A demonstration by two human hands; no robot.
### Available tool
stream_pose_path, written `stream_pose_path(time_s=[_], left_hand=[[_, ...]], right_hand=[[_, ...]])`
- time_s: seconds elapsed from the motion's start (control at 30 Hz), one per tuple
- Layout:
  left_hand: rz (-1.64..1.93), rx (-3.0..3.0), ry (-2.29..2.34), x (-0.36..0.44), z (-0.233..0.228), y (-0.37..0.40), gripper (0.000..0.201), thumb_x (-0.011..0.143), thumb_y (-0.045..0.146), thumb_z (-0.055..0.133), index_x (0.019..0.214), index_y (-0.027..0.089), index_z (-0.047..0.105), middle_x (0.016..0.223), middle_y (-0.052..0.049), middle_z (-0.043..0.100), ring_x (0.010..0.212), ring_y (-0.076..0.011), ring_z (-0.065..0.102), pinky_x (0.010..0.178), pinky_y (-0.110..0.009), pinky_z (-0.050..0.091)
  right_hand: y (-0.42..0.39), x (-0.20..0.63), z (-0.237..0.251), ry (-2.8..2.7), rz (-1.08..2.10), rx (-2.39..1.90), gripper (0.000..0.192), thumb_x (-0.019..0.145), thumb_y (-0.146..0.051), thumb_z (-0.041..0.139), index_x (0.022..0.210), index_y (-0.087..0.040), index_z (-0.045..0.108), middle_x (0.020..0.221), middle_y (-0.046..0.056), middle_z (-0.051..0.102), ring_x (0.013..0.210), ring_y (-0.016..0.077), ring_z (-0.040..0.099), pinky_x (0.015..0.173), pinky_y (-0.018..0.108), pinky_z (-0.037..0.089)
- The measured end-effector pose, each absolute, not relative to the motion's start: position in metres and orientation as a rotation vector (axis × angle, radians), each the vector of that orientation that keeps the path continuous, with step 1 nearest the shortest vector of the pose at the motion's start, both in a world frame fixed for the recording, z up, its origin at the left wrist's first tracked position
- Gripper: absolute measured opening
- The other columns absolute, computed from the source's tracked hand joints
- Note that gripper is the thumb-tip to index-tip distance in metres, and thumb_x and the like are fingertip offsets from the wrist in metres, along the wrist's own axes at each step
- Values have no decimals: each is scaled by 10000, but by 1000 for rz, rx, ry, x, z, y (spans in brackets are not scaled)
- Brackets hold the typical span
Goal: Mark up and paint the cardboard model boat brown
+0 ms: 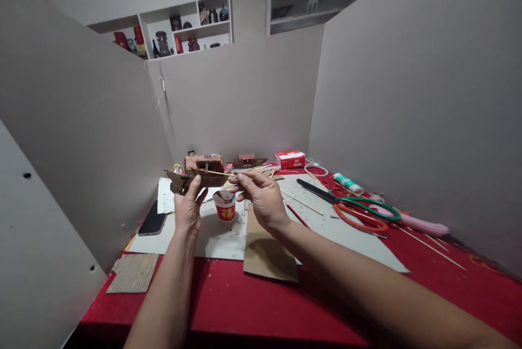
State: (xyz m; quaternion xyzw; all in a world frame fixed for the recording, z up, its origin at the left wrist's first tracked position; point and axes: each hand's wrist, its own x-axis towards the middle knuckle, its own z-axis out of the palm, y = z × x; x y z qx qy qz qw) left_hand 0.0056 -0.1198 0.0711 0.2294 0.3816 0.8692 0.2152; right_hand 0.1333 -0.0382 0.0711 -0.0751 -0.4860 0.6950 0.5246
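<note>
My left hand is closed round the underside of a small brown model boat, holding it up above the table. The boat has a boxy cabin with window openings and a pointed end to the left. My right hand pinches a thin light-coloured stick between thumb and fingers. The stick points left, and its far end lies against the boat's side; what is on that tip is too small to make out. Below the boat stands a red and white paper cup with something blue sticking out.
Brown cardboard lies on white board over the red table. Scissors with green and orange handles, a pink-handled tool and a glue stick are right. Left are a phone and corrugated cardboard. Another boat stands behind.
</note>
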Motion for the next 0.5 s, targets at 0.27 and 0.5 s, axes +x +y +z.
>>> stream_pose_path(time_s=[0.27, 0.5], left_hand=[[2436, 636, 1001, 4, 70, -119, 418, 663, 381, 858, 1012, 240, 677, 1132, -64, 710, 919, -219, 702, 820, -354, 569], [2475, 573, 968, 2, 69, -119, 444, 702, 523, 780, 1029, 249, 660, 1096, -64, 689, 926, -224, 690, 834, -378, 557]], right_hand=[[-38, 134, 61, -1327, 1492, -272, 282, 742, -428, 769, 816, -165, 701, 625, 3, 703, 452, 88, 605, 370, 161, 431], [-36, 137, 56, -1539, 1332, -264, 373, 815, -540, 668, 745, -175, 640, 623, -3, 656, 447, 85, 518, 414, 207, 402]])
